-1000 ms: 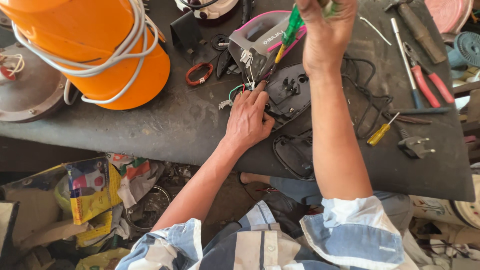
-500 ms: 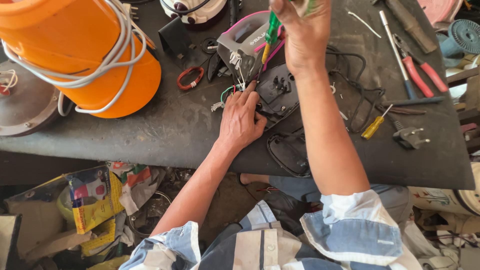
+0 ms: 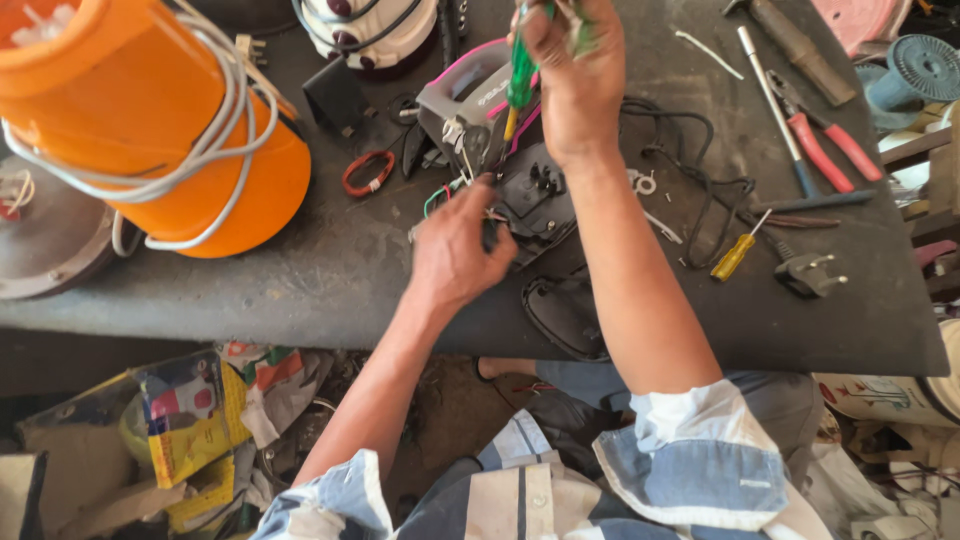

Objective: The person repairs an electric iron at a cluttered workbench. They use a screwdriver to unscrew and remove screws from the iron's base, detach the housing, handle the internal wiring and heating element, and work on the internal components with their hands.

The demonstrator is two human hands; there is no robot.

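My left hand rests on the black bench, fingers curled around the edge of a black appliance base and some coloured wires. Raised above it, my right hand grips a green-handled screwdriver whose tip points down toward the opened grey and pink appliance body. A black oval cover lies near the bench's front edge under my right forearm.
A big orange drum wrapped in white cable stands at the left. Red-handled pliers, a yellow screwdriver, a black plug, a black cord and a red wire loop lie on the dark bench. Crumpled packaging sits on the floor.
My right hand with the green screwdriver has stayed raised over the appliance, shifting slightly. My left hand has kept its hold on the black base. The view has drifted a little.
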